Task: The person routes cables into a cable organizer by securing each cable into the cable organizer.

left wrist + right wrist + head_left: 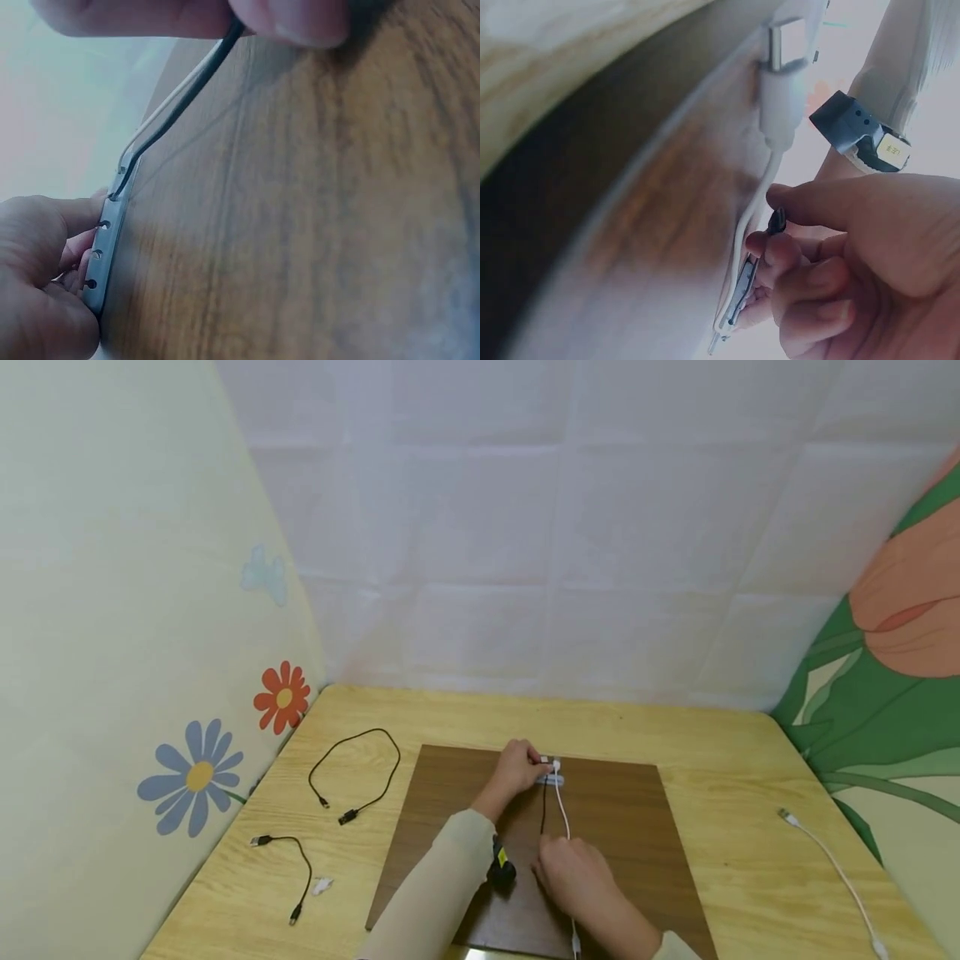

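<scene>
A grey-blue slotted cable holder (105, 247) stands on a dark brown wooden board (615, 827). A white cable (562, 810) and a black cable (543, 806) run side by side from its slots toward the person. At the holder's far side, my left hand (516, 768) has thumb and fingers together by the black cable's end, mostly hidden in the left wrist view. My right hand (573, 872) pinches the black cable's near plug (778, 220) between thumb and forefinger. The white cable's plug (781, 105) lies by the board's near edge.
Two black cables (306, 860) (390, 777) lie on the pale wooden table left of the board, beside a small white piece (322, 885). Another white cable (836, 868) lies at the right. A black wrist camera (501, 870) sits on the left forearm.
</scene>
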Motion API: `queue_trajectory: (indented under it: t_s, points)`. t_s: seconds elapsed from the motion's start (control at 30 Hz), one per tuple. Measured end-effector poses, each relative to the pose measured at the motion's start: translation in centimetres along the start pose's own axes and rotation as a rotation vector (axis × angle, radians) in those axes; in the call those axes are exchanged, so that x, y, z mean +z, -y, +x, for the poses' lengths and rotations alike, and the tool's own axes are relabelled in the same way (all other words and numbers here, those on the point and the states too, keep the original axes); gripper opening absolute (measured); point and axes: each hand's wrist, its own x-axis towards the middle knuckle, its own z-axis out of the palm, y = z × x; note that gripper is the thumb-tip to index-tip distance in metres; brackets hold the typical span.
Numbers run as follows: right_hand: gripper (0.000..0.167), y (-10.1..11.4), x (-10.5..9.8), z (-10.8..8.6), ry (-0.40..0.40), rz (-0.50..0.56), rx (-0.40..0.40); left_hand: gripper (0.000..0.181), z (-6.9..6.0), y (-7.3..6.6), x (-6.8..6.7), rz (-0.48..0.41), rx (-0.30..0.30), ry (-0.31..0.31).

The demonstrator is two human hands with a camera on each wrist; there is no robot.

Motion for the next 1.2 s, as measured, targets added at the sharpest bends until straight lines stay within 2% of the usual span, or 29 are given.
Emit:
queue_trajectory:
  t_s: [0.2,0.43,0.77,1.2]
  points:
    - [0.028,0.12,0.34,-0.12,-0.01,-0.018,-0.007,0.023,-0.17,0.11,-0.15,-0.007,0.036,-0.015]
    - [0.027,-0.05,0.3,0.17,0.038,-0.019,0.004,0.021,-0.4,-0.03,-0.41,-0.019,0.015,-0.006]
    - [0.029,-0.02,0.17,0.04,0.019,-0.066,0.029,0.019,-0.28,-0.01,-0.33,-0.028,-0.004,0.021]
    - [0.032,-0.16,-0.24,-0.32,0.054,-0.067,0.082,0.02,-0.52,0.18,-0.34,-0.031,0.034,0.005]
